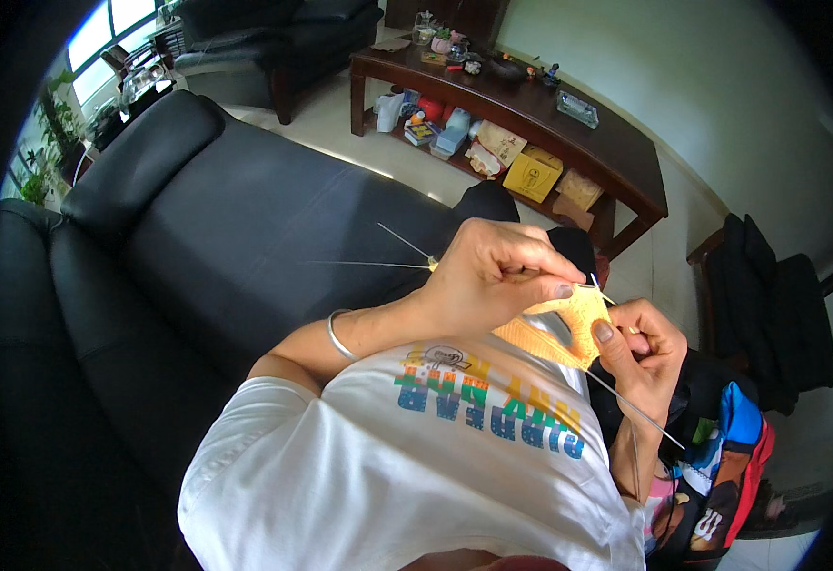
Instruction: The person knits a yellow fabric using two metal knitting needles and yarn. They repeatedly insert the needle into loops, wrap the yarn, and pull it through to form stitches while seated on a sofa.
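A yellow knitted piece [548, 344], looped like a tube, hangs on several thin metal knitting needles between my two hands. My left hand [491, 275], a silver bangle on its wrist, pinches the upper edge of the knitting with thumb and fingertips. Behind that hand, two needle ends [406, 244] stick out to the left. My right hand [641, 350] grips the right edge of the piece, its thumb pressed on the fabric. From the lower edge another needle [634, 409] runs down past the right wrist. Parts of the needles are hidden by my fingers.
A black sofa seat [281, 193] extends to my left. Ahead stands a dark wooden table [488, 86] with ornaments on top and boxes on its lower shelf. A colourful bag [727, 464] lies by my right arm, and a dark cushioned chair [766, 314] stands beyond.
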{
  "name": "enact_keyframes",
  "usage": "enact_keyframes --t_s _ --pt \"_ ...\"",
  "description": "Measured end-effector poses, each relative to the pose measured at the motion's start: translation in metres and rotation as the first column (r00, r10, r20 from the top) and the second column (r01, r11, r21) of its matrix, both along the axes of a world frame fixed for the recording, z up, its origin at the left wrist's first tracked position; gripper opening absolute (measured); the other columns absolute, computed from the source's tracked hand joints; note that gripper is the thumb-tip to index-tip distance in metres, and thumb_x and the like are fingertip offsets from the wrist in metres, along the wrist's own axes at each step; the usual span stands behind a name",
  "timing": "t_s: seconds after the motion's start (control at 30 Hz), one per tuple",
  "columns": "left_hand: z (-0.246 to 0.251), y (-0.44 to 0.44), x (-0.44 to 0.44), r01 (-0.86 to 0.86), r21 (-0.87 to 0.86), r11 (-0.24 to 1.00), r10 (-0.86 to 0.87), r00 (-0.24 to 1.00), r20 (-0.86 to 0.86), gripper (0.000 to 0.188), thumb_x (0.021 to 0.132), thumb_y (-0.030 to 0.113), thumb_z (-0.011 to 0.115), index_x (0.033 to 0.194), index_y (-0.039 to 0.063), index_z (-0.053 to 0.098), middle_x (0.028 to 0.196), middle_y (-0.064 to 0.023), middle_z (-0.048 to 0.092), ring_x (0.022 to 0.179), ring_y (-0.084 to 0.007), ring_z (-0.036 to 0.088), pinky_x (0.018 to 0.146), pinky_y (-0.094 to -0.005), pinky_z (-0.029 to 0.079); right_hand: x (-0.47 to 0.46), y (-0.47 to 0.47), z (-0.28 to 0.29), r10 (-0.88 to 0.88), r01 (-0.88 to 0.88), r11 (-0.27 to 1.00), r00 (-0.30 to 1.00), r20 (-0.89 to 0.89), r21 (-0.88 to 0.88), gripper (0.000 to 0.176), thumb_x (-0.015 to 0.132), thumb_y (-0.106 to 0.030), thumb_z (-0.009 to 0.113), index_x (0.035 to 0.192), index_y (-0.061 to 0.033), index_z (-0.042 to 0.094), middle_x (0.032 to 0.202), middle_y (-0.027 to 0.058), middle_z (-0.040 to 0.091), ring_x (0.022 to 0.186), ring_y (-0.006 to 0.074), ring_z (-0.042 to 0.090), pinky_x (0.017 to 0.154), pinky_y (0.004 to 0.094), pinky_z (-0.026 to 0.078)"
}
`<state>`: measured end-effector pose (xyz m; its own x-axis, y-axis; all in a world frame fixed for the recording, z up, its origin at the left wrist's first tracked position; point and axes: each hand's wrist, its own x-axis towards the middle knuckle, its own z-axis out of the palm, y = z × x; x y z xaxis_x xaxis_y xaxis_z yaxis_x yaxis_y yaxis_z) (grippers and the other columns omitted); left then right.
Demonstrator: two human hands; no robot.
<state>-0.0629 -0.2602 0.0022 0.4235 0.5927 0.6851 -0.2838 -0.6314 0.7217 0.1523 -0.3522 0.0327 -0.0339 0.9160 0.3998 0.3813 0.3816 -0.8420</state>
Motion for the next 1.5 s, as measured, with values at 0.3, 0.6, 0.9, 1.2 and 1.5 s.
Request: enact_keyframes --t_s 0.3,0.6,0.9,1.2,1.5 --pt "-0.005 0.007 0.006 0.122 -0.127 0.984 -0.128 0.991 -0.037 0.014 0.091 -0.001 0.069 0.103 -0.002 0.077 0.089 -0.0068 0.07 0.082 -0.0098 0.063 0.073 -0.0229 0.049 0.006 0.002 0.005 0.069 -0.072 0.997 0.978 0.199 0.007 0.01 0.086 -0.001 0.077 0.085 0.003 0.068 0.062 -0.0036 0.047 0.056 0.0024 0.032 0.051 0.0218 0.023" --pt "-0.002 0.007 0.002 0.115 -0.098 0.988 -0.125 0.988 -0.094 0.014 0.089 -0.001 0.071 0.101 -0.001 0.078 0.088 -0.0076 0.071 0.082 -0.0106 0.063 0.072 -0.0236 0.049 0.004 -0.004 0.011 0.086 -0.093 0.995 0.967 0.239 0.018 0.009 0.086 0.001 0.076 0.085 0.0048 0.068 0.062 -0.0019 0.048 0.055 0.0024 0.034 0.05 0.0214 0.025" --pt "-0.003 0.007 0.0 0.171 -0.12 0.978 -0.181 0.98 -0.082 0.013 0.089 0.0 0.072 0.101 -0.001 0.077 0.09 -0.0081 0.071 0.083 -0.0117 0.065 0.073 -0.0242 0.05 0.004 -0.005 0.014 0.124 -0.128 0.992 0.962 0.244 0.002 0.007 0.087 0.003 0.074 0.086 0.0053 0.068 0.064 -0.0004 0.051 0.056 0.0022 0.035 0.05 0.0209 0.025" --pt "-0.009 0.003 0.007 0.213 -0.231 0.949 -0.238 0.967 -0.087 0.014 0.089 -0.001 0.073 0.102 -0.002 0.076 0.092 -0.0081 0.071 0.086 -0.0093 0.066 0.074 -0.0236 0.052 -0.007 0.004 0.006 0.072 -0.102 0.989 0.966 0.249 0.11 0.008 0.086 -0.001 0.076 0.085 0.0031 0.069 0.059 -0.0029 0.044 0.055 0.004 0.033 0.05 0.0227 0.025" --pt "-0.007 0.011 0.004 0.255 -0.359 0.898 -0.274 0.962 -0.002 0.015 0.091 0.006 0.072 0.103 -0.002 0.077 0.095 -0.0077 0.073 0.09 -0.0108 0.068 0.079 -0.0245 0.053 0.001 -0.003 0.012 0.015 -0.031 0.999 0.95 0.311 0.044 0.008 0.086 -0.001 0.074 0.082 0.003 0.068 0.06 -0.003 0.043 0.055 0.0036 0.031 0.05 0.0232 0.023"
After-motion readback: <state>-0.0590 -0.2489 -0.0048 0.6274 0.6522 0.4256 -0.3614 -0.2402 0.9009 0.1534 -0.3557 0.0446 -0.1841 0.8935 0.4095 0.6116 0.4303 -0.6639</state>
